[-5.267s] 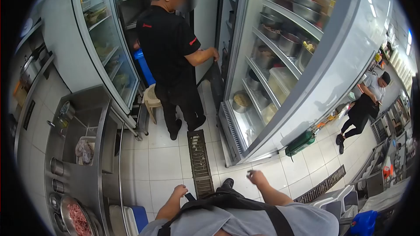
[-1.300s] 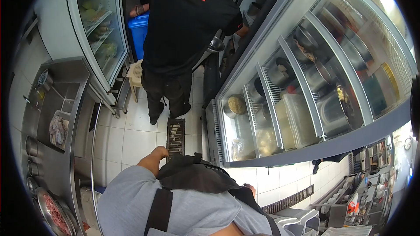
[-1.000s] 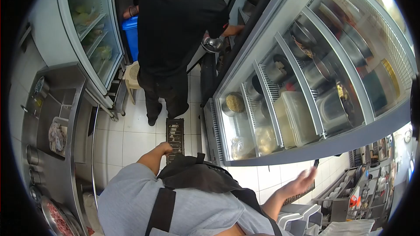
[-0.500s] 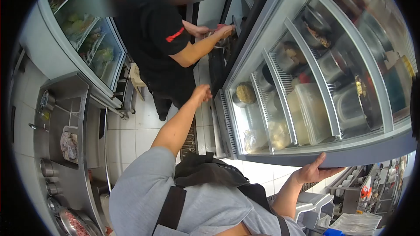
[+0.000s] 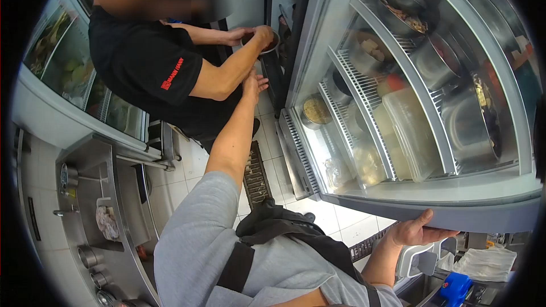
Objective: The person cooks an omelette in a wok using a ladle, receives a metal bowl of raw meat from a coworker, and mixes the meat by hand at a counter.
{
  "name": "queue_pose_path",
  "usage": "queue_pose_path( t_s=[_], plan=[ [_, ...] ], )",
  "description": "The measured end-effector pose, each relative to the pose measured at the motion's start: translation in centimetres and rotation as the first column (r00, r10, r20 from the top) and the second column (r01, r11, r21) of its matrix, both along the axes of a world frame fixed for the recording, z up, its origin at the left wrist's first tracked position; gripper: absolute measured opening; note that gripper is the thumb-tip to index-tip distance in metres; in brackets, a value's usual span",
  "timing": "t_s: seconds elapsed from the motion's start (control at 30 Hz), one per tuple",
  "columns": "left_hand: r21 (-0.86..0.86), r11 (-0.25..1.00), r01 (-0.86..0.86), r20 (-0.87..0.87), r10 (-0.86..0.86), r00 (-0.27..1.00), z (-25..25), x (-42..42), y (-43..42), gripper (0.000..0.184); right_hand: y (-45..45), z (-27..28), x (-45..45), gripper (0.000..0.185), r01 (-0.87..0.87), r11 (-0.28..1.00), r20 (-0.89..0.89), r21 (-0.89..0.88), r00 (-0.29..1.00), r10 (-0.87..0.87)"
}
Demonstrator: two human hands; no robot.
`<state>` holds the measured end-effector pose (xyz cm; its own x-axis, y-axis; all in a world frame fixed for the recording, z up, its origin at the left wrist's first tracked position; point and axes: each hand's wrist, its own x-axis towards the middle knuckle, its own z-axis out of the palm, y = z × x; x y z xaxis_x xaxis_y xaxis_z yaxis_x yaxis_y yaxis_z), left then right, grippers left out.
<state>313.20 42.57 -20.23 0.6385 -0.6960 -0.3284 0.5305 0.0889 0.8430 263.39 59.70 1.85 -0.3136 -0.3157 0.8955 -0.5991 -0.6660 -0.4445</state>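
Observation:
My right hand (image 5: 418,231) grips the bottom edge of the glass fridge door (image 5: 443,207), its thumb on the outer face and its fingers underneath. Stretched forward, my left hand (image 5: 253,83) is empty, with the fingers apart, just below a co-worker's forearm (image 5: 230,77). That co-worker, in a black shirt (image 5: 136,62), has both hands at a round metal bowl (image 5: 272,44) beside the dark door frame. What the bowl holds is hard to make out. Through the glass, metal pots (image 5: 435,59), a clear plastic container (image 5: 406,131) and a tub of pale food (image 5: 317,111) stand on wire racks.
At left is a steel sink (image 5: 108,179) with a bag of pale food (image 5: 107,222) in it. Behind the co-worker stands another glass-front fridge (image 5: 68,91). A floor drain grate (image 5: 256,173) runs between us. Low right are white bins (image 5: 418,261) and a blue object (image 5: 456,289).
My left hand has moved up toward the co-worker and its curled fingers have opened. The co-worker has turned and come closer with the bowl. My right hand stays on the door.

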Motion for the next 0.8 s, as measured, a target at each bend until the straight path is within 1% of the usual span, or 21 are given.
queue_pose_path(
  t_s=[0.03,0.1,0.17,0.3,0.4,0.47,0.5,0.53,0.57,0.6,0.63,0.67,0.7,0.77,0.8],
  plan=[
    [0.0,1.0,0.009,0.001,-0.009,1.0,0.1,0.3,-0.6,0.047,0.0,-0.1,-0.1,0.073,0.009,1.0,0.001,0.0,1.0,-0.009],
    [-0.015,1.0,-0.008,-0.01,0.008,1.0,0.2,0.9,-1.7,0.048,-0.1,-0.3,-0.2,0.074,-0.051,0.999,0.046,0.01,0.998,0.051],
    [-0.03,0.999,0.009,-0.004,-0.009,1.0,0.2,1.5,-2.5,0.046,-0.1,-0.4,0.1,0.074,-0.033,0.999,0.058,0.005,0.998,0.033],
    [-0.044,0.999,0.023,-0.008,-0.024,1.0,-0.2,2.4,-4.6,0.051,-0.2,-0.5,0.1,0.073,-0.011,1.0,0.096,-0.01,0.995,0.012],
    [-0.037,0.999,0.011,-0.009,-0.012,1.0,-1.4,2.7,-5.7,0.051,-0.1,-0.4,0.3,0.073,0.007,1.0,0.085,0.0,0.996,-0.007],
    [-0.095,0.994,-0.045,-0.041,0.041,0.998,-2.0,3.4,-7.4,0.044,-0.1,-0.4,0.1,0.073,0.022,1.0,0.071,-0.001,0.997,-0.022],
    [-0.107,0.993,-0.04,-0.046,0.035,0.998,-2.2,3.7,-8.3,0.044,0.0,-0.5,0.0,0.073,0.038,0.999,0.059,0.013,0.998,-0.039],
    [-0.022,0.999,-0.034,0.024,0.034,0.999,-2.7,4.1,-8.7,0.04,0.0,-0.5,-0.1,0.072,0.078,0.997,0.028,0.013,0.997,-0.078],
    [0.058,0.998,-0.037,0.097,0.031,0.995,-3.0,4.7,-9.3,0.035,-0.3,-0.7,-0.1,0.072,0.076,0.997,0.027,0.006,0.997,-0.076],
    [0.063,0.997,-0.038,0.09,0.032,0.995,-3.0,4.4,-9.1,0.035,-0.2,-0.9,-0.3,0.072,0.101,0.995,0.012,-0.003,0.995,-0.101],
    [0.064,0.994,-0.087,0.104,0.08,0.991,-2.4,3.9,-8.6,0.031,-0.2,-0.9,-0.5,0.072,0.124,0.992,-0.006,-0.011,0.992,-0.124],
    [0.058,0.989,-0.138,0.12,0.13,0.984,-1.5,3.3,-8.5,0.027,-0.5,-0.9,-0.6,0.072,0.12,0.993,-0.013,-0.012,0.993,-0.12],
    [0.067,0.988,-0.142,0.116,0.134,0.984,-1.1,2.7,-8.0,0.027,-0.5,-0.9,-0.6,0.071,0.113,0.993,-0.01,-0.02,0.993,-0.114],
    [0.125,0.964,-0.235,0.179,0.211,0.961,-0.5,1.8,-6.6,0.026,0.2,-1.2,0.2,0.069,0.102,0.995,0.004,-0.006,0.995,-0.102],
    [0.164,0.949,-0.271,0.186,0.24,0.953,0.3,1.4,-5.8,0.03,1.2,-1.1,1.2,0.062,0.002,0.998,0.02,-0.06,1.0,-0.001]
  ],
)
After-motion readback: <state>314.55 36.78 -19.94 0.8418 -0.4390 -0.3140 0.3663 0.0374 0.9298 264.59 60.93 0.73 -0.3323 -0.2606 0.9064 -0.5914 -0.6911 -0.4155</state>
